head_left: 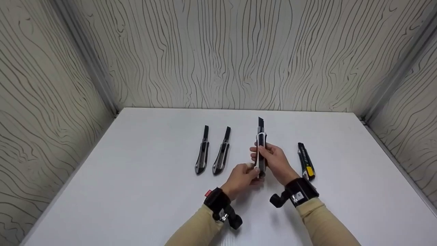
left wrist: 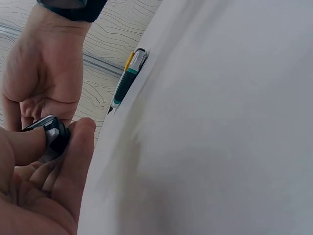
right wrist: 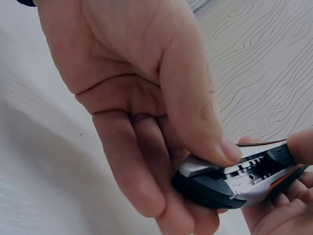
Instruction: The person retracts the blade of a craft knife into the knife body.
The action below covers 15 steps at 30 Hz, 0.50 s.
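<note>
Counter [head_left: 136, 171], white; one grey-and-black cutter [head_left: 202, 155]; a second, matching cutter [head_left: 222, 156] just beside it (dark blades out); one black-and-yellow cutter [head_left: 306, 162], farther right.

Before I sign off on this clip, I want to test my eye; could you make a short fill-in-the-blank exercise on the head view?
1. The left hand grips the held knife farther from its blade than the ____ hand does.
2. Left of the held knife lie ____ other knives.
3. The knife on the right shows a ____ patch.

Missing words: right; two; yellow.
</note>
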{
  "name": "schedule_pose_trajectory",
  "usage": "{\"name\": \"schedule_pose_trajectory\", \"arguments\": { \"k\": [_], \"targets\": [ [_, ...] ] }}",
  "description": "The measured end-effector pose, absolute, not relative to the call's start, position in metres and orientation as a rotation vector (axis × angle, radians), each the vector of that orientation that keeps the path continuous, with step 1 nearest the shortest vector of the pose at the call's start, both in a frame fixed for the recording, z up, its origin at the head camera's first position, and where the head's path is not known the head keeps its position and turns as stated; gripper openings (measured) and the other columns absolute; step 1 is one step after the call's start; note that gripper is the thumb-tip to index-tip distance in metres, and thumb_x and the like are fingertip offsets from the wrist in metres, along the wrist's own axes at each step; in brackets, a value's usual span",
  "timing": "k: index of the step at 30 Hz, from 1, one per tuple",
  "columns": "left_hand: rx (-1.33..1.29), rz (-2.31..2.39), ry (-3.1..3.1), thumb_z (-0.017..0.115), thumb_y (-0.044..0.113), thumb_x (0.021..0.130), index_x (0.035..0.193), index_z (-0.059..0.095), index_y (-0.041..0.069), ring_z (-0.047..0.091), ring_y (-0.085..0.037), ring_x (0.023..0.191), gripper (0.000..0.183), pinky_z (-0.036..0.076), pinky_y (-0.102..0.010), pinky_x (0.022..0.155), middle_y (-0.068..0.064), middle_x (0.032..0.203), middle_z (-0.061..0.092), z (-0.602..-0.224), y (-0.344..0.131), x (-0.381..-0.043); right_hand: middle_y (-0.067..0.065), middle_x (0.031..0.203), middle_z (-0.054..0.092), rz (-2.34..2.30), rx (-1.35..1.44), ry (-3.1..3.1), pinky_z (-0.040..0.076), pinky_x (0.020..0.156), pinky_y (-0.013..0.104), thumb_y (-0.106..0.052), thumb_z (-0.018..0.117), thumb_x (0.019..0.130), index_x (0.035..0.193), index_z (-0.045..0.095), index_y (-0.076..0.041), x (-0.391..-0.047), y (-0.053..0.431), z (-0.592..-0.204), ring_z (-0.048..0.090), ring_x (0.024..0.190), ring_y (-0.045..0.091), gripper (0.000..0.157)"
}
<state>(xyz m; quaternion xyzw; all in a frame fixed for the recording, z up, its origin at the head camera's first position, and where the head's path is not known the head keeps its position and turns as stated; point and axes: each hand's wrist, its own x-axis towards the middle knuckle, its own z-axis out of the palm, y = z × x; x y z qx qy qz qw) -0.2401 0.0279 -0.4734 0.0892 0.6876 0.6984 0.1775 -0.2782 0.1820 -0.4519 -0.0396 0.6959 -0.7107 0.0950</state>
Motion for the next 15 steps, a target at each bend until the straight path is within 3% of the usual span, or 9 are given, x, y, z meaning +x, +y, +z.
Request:
{"name": "schedule_pose_trajectory", "arguments": {
  "k": [8,15],
  "targets": [
    [0.292,1.986,1.957,0.051,0.010,0.100,0.111,0.062,-0.006,0.072,-0.018,0.086,0.023,0.060,-0.032,0.082,-0.017,0.098,0.073,-0.4749,0.0291,-0.2425,0.012,0.113,0.068,-2.107,-0.086,2.065,0.055,0.088,0.023,-0.025,0.044,0.105,0.134,0.045,0.012,-0.2752,0.1804,-0.4518,0.068,0.095,0.010,0.047],
    [0.285,1.948,2.008,0.051,0.011,0.100,0.110,0.064,-0.006,0.071,-0.017,0.084,0.024,0.060,-0.030,0.079,-0.014,0.095,0.073,-0.4746,0.0298,-0.2395,0.012,0.113,0.067,-2.108,-0.095,2.082,0.054,0.089,0.021,-0.022,0.043,0.105,0.136,0.043,0.010,-0.2698,0.1776,-0.4534,0.067,0.095,0.010,0.044]
  ]
}}
